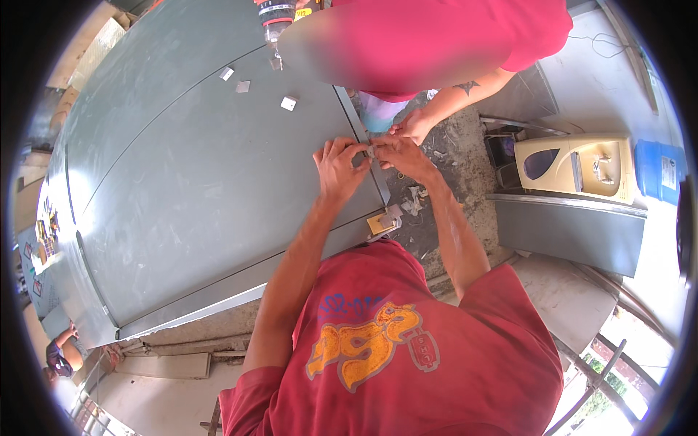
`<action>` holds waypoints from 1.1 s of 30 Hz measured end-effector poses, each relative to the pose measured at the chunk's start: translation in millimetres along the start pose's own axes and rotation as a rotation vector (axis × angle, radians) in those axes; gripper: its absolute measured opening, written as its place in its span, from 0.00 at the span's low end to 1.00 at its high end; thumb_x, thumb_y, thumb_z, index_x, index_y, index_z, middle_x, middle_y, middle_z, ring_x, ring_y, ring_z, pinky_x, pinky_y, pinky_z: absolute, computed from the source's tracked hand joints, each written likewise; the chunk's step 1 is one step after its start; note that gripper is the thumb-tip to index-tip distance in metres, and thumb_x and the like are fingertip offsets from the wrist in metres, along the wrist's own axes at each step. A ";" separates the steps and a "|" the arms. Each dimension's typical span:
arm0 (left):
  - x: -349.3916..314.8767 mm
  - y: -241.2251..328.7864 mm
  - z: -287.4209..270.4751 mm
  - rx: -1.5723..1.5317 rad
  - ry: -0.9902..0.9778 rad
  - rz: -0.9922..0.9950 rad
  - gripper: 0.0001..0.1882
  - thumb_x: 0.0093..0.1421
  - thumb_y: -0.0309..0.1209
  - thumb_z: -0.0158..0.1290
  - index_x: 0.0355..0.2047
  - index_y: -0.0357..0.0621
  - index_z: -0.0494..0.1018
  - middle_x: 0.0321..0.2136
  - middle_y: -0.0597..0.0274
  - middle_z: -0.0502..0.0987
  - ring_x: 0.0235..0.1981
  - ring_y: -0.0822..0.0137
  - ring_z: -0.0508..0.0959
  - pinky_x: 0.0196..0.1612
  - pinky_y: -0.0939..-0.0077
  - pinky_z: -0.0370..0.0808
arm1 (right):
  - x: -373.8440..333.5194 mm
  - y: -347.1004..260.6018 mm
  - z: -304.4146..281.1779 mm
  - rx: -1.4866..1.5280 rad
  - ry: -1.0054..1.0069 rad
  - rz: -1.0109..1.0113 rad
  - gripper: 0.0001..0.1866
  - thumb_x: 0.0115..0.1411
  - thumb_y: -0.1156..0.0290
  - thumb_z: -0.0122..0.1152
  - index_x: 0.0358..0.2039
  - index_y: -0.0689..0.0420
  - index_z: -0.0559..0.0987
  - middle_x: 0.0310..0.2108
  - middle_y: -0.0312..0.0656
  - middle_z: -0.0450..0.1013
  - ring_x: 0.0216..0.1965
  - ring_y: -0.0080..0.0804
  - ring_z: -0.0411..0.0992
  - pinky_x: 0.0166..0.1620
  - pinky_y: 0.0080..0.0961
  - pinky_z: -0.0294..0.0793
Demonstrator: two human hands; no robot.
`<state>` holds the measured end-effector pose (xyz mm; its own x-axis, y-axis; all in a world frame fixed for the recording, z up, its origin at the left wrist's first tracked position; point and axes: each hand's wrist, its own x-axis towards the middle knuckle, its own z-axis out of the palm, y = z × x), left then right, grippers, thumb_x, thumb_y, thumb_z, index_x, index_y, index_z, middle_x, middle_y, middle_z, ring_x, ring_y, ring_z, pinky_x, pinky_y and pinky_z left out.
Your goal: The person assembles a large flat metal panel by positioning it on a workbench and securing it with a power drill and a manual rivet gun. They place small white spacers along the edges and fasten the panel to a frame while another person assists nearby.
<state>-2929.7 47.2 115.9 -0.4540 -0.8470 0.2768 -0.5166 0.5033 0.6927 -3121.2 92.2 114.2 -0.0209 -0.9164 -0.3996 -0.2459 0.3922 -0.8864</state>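
At the right edge of a large grey metal panel [218, 182], my left hand [340, 167] and my right hand [403, 157] meet, fingers pinched. Between their fingertips, against the panel's raised edge, is a small grey metal piece [371, 151]; the fingers hide most of it. Both hands appear closed on this piece. Close by on the far side is a co-worker's hand [414, 126]. That person's other hand, at the top, has a power drill [276, 20] with its bit pointing down over the panel.
Small metal brackets [289, 103] lie loose on the panel. A yellow block with a metal piece [378, 222] sits at its near right corner. Litter [414, 203] covers the floor. To the right stand a cream water dispenser [574, 167] and a blue bottle [658, 171].
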 end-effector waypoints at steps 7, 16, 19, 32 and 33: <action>11.9 -6.0 -2.7 0.034 -0.063 -0.021 0.15 0.45 0.33 0.66 0.36 0.56 0.80 0.37 0.74 0.73 0.44 0.67 0.72 0.50 0.61 0.59 | 3.6 -18.1 -1.5 0.047 0.022 0.033 0.22 0.60 0.64 0.54 0.52 0.63 0.75 0.35 0.44 0.78 0.33 0.27 0.77 0.39 0.23 0.76; 10.6 -9.0 -0.5 0.023 -0.047 -0.003 0.15 0.46 0.32 0.66 0.37 0.56 0.80 0.38 0.74 0.73 0.45 0.66 0.71 0.51 0.61 0.59 | 5.9 -18.9 -0.2 0.038 0.015 0.026 0.22 0.59 0.66 0.55 0.52 0.64 0.74 0.36 0.44 0.78 0.34 0.30 0.77 0.39 0.24 0.76; 11.1 -8.9 0.2 0.030 -0.059 -0.023 0.15 0.46 0.32 0.66 0.37 0.57 0.80 0.37 0.74 0.73 0.44 0.66 0.71 0.51 0.61 0.59 | 6.0 -20.7 0.4 0.040 0.018 0.055 0.22 0.60 0.67 0.54 0.52 0.64 0.75 0.36 0.44 0.78 0.33 0.30 0.77 0.39 0.24 0.76; 13.4 -7.9 0.3 0.020 -0.041 -0.070 0.14 0.46 0.32 0.66 0.36 0.57 0.81 0.37 0.75 0.73 0.43 0.67 0.72 0.50 0.62 0.59 | 19.7 -5.6 -0.5 -0.133 0.048 -0.223 0.22 0.59 0.66 0.54 0.52 0.61 0.74 0.35 0.40 0.77 0.31 0.27 0.75 0.36 0.23 0.74; 13.5 -8.1 0.3 0.021 -0.047 -0.080 0.14 0.46 0.33 0.66 0.36 0.57 0.81 0.37 0.75 0.73 0.43 0.67 0.72 0.50 0.62 0.59 | 21.4 -4.2 0.2 -0.290 0.099 -0.468 0.22 0.59 0.66 0.55 0.53 0.59 0.74 0.34 0.39 0.77 0.31 0.26 0.75 0.36 0.23 0.74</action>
<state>-2931.9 31.7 113.8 -0.4437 -0.8759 0.1894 -0.5674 0.4382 0.6972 -3120.4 71.0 109.3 0.0670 -0.9961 0.0572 -0.5074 -0.0834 -0.8577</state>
